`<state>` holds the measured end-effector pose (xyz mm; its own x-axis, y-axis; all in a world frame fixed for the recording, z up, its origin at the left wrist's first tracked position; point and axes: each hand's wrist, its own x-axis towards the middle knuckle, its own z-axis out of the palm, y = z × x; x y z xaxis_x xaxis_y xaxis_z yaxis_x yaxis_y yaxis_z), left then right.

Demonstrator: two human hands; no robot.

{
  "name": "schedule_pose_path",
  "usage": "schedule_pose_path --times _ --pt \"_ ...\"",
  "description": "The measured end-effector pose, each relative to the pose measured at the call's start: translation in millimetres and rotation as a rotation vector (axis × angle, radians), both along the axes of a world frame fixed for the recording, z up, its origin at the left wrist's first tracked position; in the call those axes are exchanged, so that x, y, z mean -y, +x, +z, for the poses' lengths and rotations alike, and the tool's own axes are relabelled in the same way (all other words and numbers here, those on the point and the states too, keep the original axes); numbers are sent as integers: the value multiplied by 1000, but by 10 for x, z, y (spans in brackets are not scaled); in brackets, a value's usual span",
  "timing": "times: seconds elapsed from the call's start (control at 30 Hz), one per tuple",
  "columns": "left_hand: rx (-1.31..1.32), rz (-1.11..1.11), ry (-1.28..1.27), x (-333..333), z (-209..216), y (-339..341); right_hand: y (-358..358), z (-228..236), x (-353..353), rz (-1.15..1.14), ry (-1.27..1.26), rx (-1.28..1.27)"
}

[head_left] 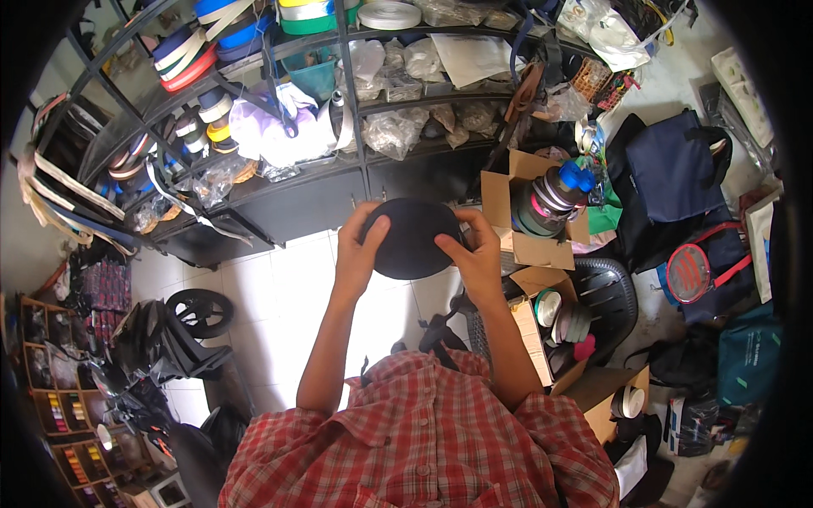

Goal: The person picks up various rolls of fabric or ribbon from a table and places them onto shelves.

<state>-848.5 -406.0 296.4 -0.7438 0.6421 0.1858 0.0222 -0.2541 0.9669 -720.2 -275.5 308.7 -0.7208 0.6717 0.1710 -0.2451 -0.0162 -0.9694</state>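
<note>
Both of my hands hold up a round, flat black roll that looks like wound webbing tape. My left hand closes on its left edge, with the thumb lying over the top face. On the opposite edge, my right hand grips with its thumb pressed on the near right side. Most of the fingers are hidden behind or under the roll. It is held out in front of my chest, above the tiled floor.
A dark metal shelf stands ahead, stacked with coloured webbing rolls and plastic bags. Open cardboard boxes with more rolls stand at the right, near a black plastic chair and bags. A motorcycle stands left.
</note>
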Motion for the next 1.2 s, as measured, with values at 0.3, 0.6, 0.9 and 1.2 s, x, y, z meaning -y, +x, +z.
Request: schedule_pose_path --times 0.3,0.6,0.9,1.2 --pt "-311 -86 83 -391 52 -203 -74 63 -740 267 -115 221" --pt "-462 -148 -275 -1067 520 -577 -543 -40 -1393 151 -26 -41" --pt "-468 196 -225 -1720 398 -872 -1067 -70 -1933 156 130 -7" --pt "-383 372 -249 -1818 318 -1172 -1477 80 -2184 92 563 105"
